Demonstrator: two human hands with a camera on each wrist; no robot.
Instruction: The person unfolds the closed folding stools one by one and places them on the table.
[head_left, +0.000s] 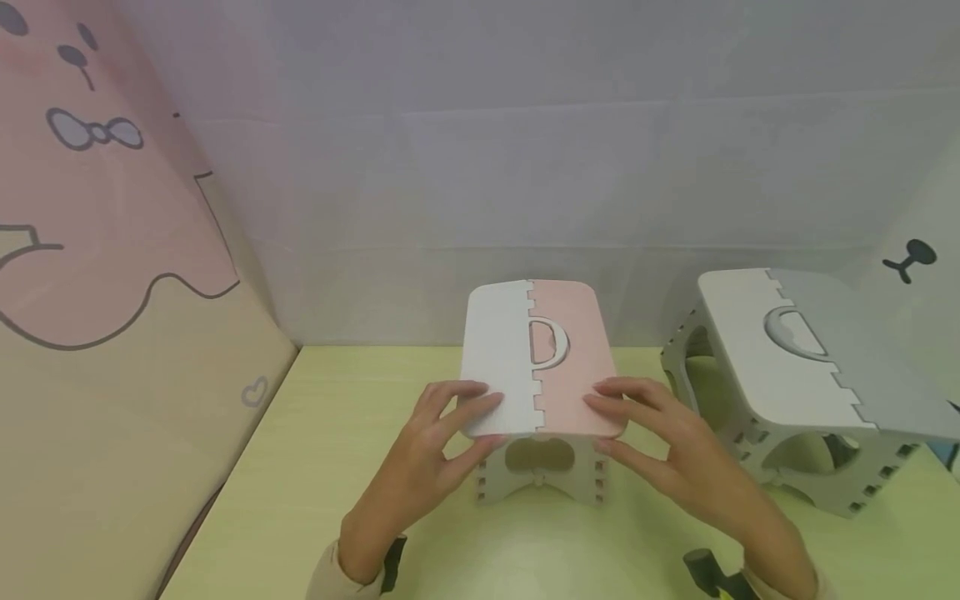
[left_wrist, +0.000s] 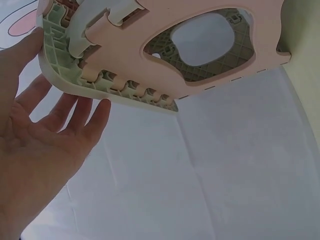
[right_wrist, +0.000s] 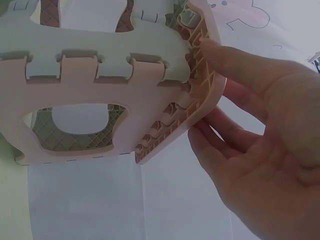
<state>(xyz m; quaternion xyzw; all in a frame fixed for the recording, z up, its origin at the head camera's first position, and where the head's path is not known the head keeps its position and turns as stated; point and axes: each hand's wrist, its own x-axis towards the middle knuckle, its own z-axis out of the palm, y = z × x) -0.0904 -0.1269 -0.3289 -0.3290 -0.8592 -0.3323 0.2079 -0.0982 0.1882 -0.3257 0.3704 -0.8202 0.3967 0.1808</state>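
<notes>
A small folding stool [head_left: 573,392] stands unfolded on the table, its top half white and half pink with a curved white handle at the seam. My left hand [head_left: 438,437] holds the near left corner of the top, fingers above and thumb at the front edge. On the pink side, my right hand [head_left: 678,446] grips the near right corner the same way. The right wrist view shows the thumb [right_wrist: 235,60] against the ribbed underside of the rim. From the left wrist, the stool's pink side leg [left_wrist: 130,55] is seen from below.
A larger white and grey folding stool [head_left: 780,367] stands unfolded to the right. The pale yellow-green table [head_left: 300,467] extends left of the small stool. A light cloth backdrop [head_left: 450,167] hangs behind, with a printed cartoon cloth [head_left: 97,400] at the left.
</notes>
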